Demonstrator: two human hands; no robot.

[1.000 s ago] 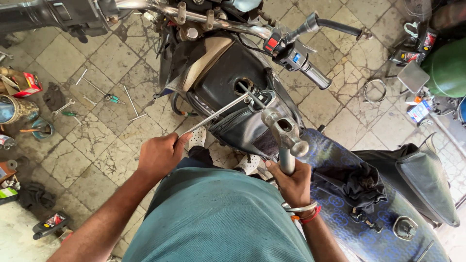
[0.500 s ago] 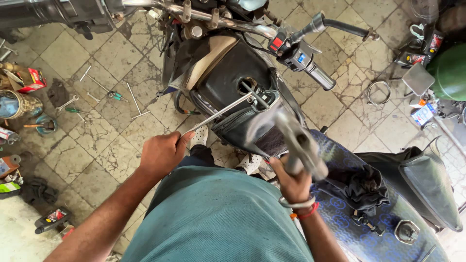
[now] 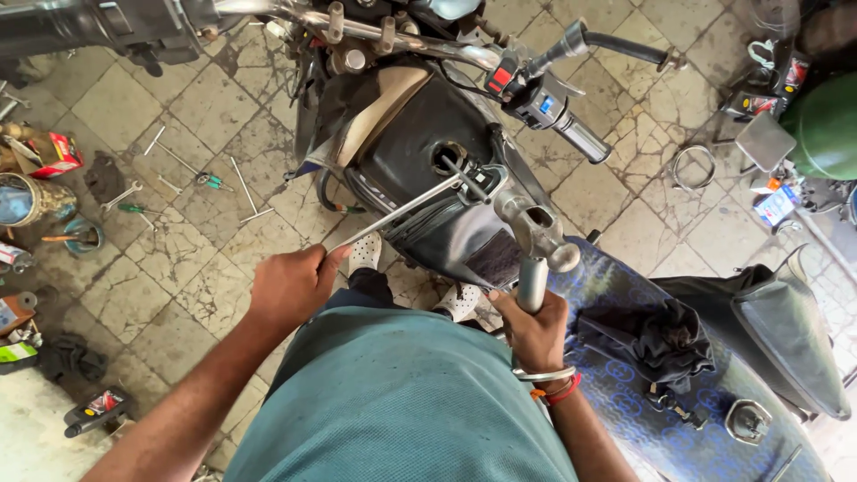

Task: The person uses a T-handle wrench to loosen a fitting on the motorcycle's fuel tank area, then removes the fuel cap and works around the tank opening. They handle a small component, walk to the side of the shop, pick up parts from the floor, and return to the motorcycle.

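Observation:
I stand over a motorcycle, looking down at its black fuel tank (image 3: 420, 134). My left hand (image 3: 293, 283) grips the near end of a long silver T-handle wrench (image 3: 402, 211), whose far end meets the round filler opening (image 3: 449, 159) on the tank. My right hand (image 3: 534, 330) holds a thick metal tool handle (image 3: 533, 241) upright just behind the tank, its head next to the wrench tip. A metal bangle and red thread sit on my right wrist. My teal shirt hides the lower part of both arms.
The handlebar (image 3: 571, 125) with its switch block and grip reaches right. A blue patterned seat (image 3: 625, 375) carries a dark rag (image 3: 656, 335) and small parts. Wrenches and screwdrivers (image 3: 201, 178) lie on the tiled floor at left, with cans and boxes (image 3: 36, 178) along the edge.
The thick tool in my right hand swung from upright to tilted and back to upright. My left hand and the long wrench have stayed in place at the filler opening.

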